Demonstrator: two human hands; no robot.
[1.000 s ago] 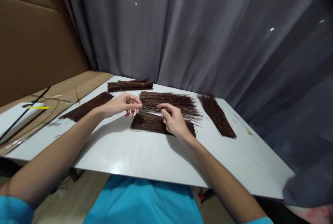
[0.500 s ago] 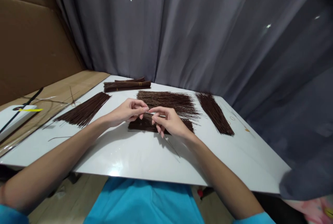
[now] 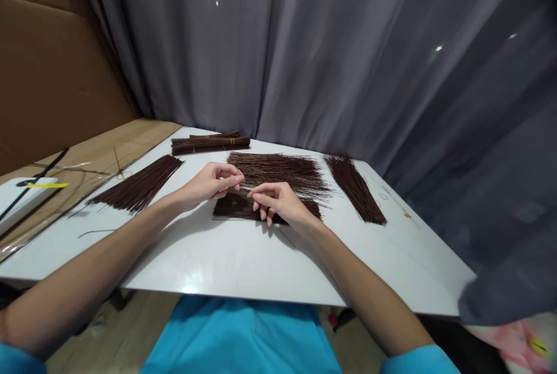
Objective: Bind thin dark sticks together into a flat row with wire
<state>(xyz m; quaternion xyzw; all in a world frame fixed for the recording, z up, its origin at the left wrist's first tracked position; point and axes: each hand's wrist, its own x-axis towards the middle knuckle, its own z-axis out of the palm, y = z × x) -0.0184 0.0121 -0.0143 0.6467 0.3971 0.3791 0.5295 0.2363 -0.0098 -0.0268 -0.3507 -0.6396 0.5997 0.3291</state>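
Both hands have drawn closer since a second ago, fingertips now almost meeting above the near pile point(image 3: 237, 207) of dark sticks on the white surface point(image 3: 226, 258). Left hand point(image 3: 211, 182) and right hand point(image 3: 278, 203) each pinch an end of one thin stick point(image 3: 245, 189), fingers nearly closed on it, held just over that pile. This looks like picking single sticks out to sort or count them. More piles lie behind point(image 3: 278, 168), at left point(image 3: 137, 184) and at right point(image 3: 354, 188), with a tied bundle point(image 3: 211, 143) at the far edge. Any next move calls for a light, steady pinch, as so slender a stick could snap.
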